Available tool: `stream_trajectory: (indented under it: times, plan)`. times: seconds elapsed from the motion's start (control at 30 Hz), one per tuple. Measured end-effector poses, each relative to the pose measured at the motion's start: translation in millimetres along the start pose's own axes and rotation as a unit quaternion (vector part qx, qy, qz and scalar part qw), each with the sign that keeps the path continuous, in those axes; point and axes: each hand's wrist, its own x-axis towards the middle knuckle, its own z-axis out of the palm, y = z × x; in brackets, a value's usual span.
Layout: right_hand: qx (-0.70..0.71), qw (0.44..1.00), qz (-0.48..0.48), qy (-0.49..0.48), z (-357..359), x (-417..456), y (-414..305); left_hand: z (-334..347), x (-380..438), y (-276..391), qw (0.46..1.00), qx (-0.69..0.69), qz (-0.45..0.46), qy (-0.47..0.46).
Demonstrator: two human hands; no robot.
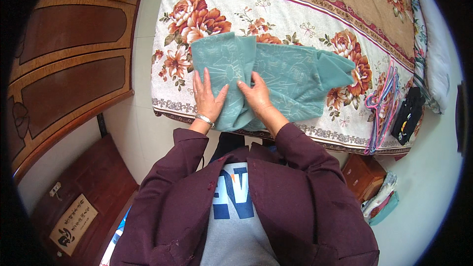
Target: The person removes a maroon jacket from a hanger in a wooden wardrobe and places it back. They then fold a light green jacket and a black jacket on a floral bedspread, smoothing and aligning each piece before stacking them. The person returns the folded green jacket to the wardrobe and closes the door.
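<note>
A teal patterned cloth (284, 75), perhaps a garment, lies across the near edge of a bed with a floral bedspread (295, 14). Its left part is folded over in layers, and its right end tapers to a loose point. My left hand (208, 94), a silver bracelet on its wrist, rests flat on the folded part with fingers apart. My right hand (257, 94) is at the inner edge of that fold, its thumb on top and its fingers partly hidden by cloth, pinching the layer. Some cloth bunches between my wrists and hangs at the bed's edge.
Several pink, blue and purple hangers (382, 107) lie on the bed's right side, beside a folded black garment (408, 116). Wooden cabinets (74, 33) stand at left, above a low dark red wooden piece (88, 170). A wooden box (364, 177) and folded cloths (382, 199) are at lower right.
</note>
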Motion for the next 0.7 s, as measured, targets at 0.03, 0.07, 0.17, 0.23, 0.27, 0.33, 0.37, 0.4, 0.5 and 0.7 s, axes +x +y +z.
stream_trajectory:
  times: [0.03, 0.07, 0.17, 0.23, 0.27, 0.33, 0.37, 0.4, 0.5, 0.7]
  plan:
    - [0.024, 0.999, -0.016, -0.031, 7, -3, -9, -1, 3, 0, 0.999, -0.031, -0.039, -0.016]
    - [0.097, 0.993, 0.002, -0.073, 14, -8, -17, -4, 5, -2, 0.995, -0.062, -0.078, -0.032]
    - [0.079, 0.986, -0.107, -0.102, 52, -19, -44, -29, 20, -7, 0.931, -0.307, -0.174, -0.089]
    - [-0.013, 0.964, -0.191, -0.187, 75, -22, -63, -85, 33, 25, 0.837, -0.468, -0.259, -0.116]
    - [-0.007, 0.951, -0.174, -0.255, 82, -25, -74, -96, 35, 9, 0.826, -0.481, -0.268, -0.124]
    - [0.062, 0.919, -0.11, -0.372, 101, -23, -80, -114, 40, -27, 0.804, -0.496, -0.298, -0.132]
    - [0.087, 0.917, -0.132, -0.367, 107, -23, -76, -120, 45, -40, 0.815, -0.474, -0.31, -0.119]
    - [0.11, 0.91, -0.154, -0.369, 116, -25, -68, -121, 45, -62, 0.84, -0.417, -0.336, -0.092]
    - [-0.051, 0.923, -0.321, -0.205, 106, -40, -58, -112, 46, -113, 0.847, -0.383, -0.364, -0.062]
    - [-0.353, 0.877, -0.316, 0.081, 55, -32, -16, -102, 43, -150, 0.822, -0.413, -0.389, -0.053]
